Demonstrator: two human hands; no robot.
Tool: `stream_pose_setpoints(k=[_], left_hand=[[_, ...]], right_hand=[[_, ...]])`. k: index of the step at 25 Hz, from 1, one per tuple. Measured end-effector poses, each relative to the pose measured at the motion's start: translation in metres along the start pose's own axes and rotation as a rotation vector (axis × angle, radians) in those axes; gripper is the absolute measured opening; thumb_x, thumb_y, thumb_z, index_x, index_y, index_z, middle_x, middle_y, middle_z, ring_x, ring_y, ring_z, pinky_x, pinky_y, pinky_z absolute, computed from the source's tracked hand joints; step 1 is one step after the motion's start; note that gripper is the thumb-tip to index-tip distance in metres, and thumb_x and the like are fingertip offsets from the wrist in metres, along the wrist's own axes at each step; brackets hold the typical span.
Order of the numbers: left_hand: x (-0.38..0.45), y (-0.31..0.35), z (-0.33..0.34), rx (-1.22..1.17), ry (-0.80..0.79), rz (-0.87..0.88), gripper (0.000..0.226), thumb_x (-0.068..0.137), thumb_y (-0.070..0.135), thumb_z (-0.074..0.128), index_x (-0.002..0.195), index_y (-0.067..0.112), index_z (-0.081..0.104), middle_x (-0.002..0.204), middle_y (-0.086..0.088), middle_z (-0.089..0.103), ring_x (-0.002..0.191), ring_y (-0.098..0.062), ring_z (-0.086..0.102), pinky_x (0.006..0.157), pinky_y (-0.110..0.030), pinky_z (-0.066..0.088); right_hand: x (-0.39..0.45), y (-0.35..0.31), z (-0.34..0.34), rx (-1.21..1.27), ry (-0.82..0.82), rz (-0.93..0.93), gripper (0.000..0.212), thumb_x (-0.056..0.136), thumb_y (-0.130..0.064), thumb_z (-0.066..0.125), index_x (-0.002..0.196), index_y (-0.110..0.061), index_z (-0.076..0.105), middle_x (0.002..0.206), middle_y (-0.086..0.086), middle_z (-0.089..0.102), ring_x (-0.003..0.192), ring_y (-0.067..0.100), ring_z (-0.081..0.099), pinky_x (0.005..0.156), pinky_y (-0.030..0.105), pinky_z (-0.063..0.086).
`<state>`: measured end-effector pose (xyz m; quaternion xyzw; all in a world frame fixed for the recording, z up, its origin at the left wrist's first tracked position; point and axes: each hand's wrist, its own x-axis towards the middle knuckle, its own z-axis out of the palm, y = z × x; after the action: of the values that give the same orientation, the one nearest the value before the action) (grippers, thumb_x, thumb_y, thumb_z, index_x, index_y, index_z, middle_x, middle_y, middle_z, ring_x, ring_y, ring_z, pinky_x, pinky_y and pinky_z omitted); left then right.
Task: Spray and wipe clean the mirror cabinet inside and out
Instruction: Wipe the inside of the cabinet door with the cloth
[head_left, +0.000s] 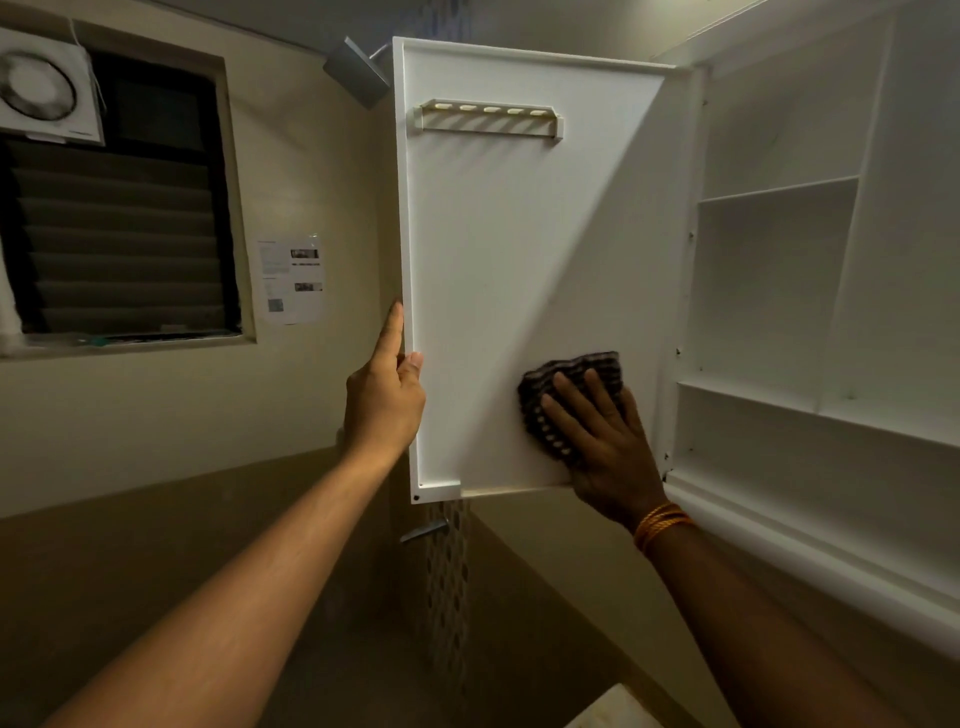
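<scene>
While your left hand (384, 400) grips the open door (519, 260) edge, your right hand (602, 441) presses a cloth (576, 371) flat-fingered against it; the wall notice (292, 280) is unreadable.

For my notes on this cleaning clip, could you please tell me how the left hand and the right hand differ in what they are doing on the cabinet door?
The left hand grips the door's free edge, thumb on the inner face; the right hand lies flat on the inner face near the lower hinge side. The right hand presses a dark cloth; the left hand holds no cloth. The right wrist wears orange threads; the left wrist is bare. Both touch the open door.
</scene>
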<state>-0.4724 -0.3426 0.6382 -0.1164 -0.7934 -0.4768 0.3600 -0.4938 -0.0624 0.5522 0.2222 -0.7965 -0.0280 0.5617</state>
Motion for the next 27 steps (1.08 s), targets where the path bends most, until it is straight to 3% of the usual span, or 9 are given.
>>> stream_pose_setpoints(k=[2,8,12,14,18,20,22,25,27], left_hand=[[0.000,-0.002,0.001,0.007,0.014,0.015,0.059,0.105,0.029,0.045,0.155,0.042,0.016,0.097,-0.004,0.067,0.063,-0.011,0.055,0.057,-0.021,0.045],[-0.003,-0.005,0.002,0.022,0.036,0.051,0.059,0.105,0.029,0.044,0.155,0.041,0.015,0.103,-0.005,0.068,0.072,-0.018,0.064,0.070,-0.039,0.061],[-0.003,-0.004,0.001,0.036,0.028,0.030,0.059,0.105,0.030,0.043,0.155,0.042,0.013,0.115,-0.007,0.068,0.073,-0.014,0.062,0.068,-0.030,0.057],[-0.004,-0.003,0.001,0.055,0.023,0.025,0.059,0.105,0.031,0.043,0.155,0.043,0.013,0.109,-0.007,0.068,0.065,-0.012,0.057,0.061,-0.026,0.052],[-0.007,-0.002,0.000,0.048,0.035,0.023,0.057,0.105,0.035,0.043,0.153,0.048,0.016,0.111,-0.006,0.069,0.080,-0.022,0.065,0.074,-0.040,0.060],[-0.005,-0.002,-0.002,0.035,0.033,0.002,0.055,0.104,0.034,0.045,0.152,0.048,0.021,0.104,-0.006,0.070,0.084,-0.022,0.066,0.079,-0.038,0.057],[-0.005,-0.001,-0.002,0.009,0.033,-0.015,0.054,0.104,0.033,0.046,0.152,0.046,0.024,0.100,-0.001,0.068,0.083,-0.015,0.064,0.077,-0.028,0.053],[-0.004,0.001,-0.003,-0.026,0.024,-0.036,0.051,0.105,0.031,0.045,0.151,0.045,0.028,0.113,0.010,0.063,0.074,0.006,0.053,0.064,-0.001,0.038],[-0.004,0.000,-0.004,-0.028,0.028,-0.038,0.051,0.105,0.031,0.045,0.151,0.045,0.028,0.120,0.004,0.066,0.072,0.005,0.053,0.059,0.001,0.037]], right_hand=[[-0.008,0.010,0.001,0.020,0.047,0.180,0.079,0.083,-0.014,0.055,0.158,-0.023,0.028,0.166,0.004,0.026,0.156,0.033,0.015,0.123,0.058,0.014],[-0.014,-0.013,0.011,0.142,0.162,0.581,0.068,0.094,-0.019,0.049,0.159,-0.015,0.030,0.169,0.005,0.018,0.158,0.031,0.004,0.125,0.054,0.003],[0.018,-0.082,0.022,0.428,0.298,1.129,0.077,0.090,-0.017,0.046,0.162,-0.019,0.019,0.171,0.005,0.008,0.157,0.032,-0.004,0.122,0.066,0.001],[0.040,-0.112,0.024,0.512,0.336,1.218,0.079,0.089,-0.019,0.046,0.162,-0.019,0.016,0.171,0.004,0.005,0.157,0.033,-0.006,0.120,0.066,0.000],[0.065,-0.167,0.028,0.532,0.239,1.081,0.094,0.077,-0.015,0.049,0.163,-0.023,0.010,0.170,-0.002,-0.008,0.155,0.026,-0.019,0.121,0.060,-0.007],[0.067,-0.188,0.032,0.493,0.172,0.959,0.094,0.076,-0.020,0.050,0.162,-0.023,0.012,0.169,-0.003,-0.010,0.155,0.024,-0.019,0.121,0.056,-0.008],[0.062,-0.201,0.037,0.422,0.129,0.790,0.093,0.075,-0.028,0.050,0.161,-0.023,0.016,0.170,-0.001,-0.007,0.157,0.027,-0.012,0.122,0.050,-0.007],[0.042,-0.204,0.045,0.332,0.064,0.546,0.087,0.080,-0.033,0.050,0.161,-0.025,0.018,0.170,-0.001,0.005,0.158,0.025,-0.006,0.123,0.049,-0.002],[0.026,-0.194,0.047,0.289,0.042,0.440,0.080,0.085,-0.031,0.051,0.159,-0.027,0.024,0.168,-0.001,0.013,0.158,0.022,-0.003,0.123,0.050,0.004]])
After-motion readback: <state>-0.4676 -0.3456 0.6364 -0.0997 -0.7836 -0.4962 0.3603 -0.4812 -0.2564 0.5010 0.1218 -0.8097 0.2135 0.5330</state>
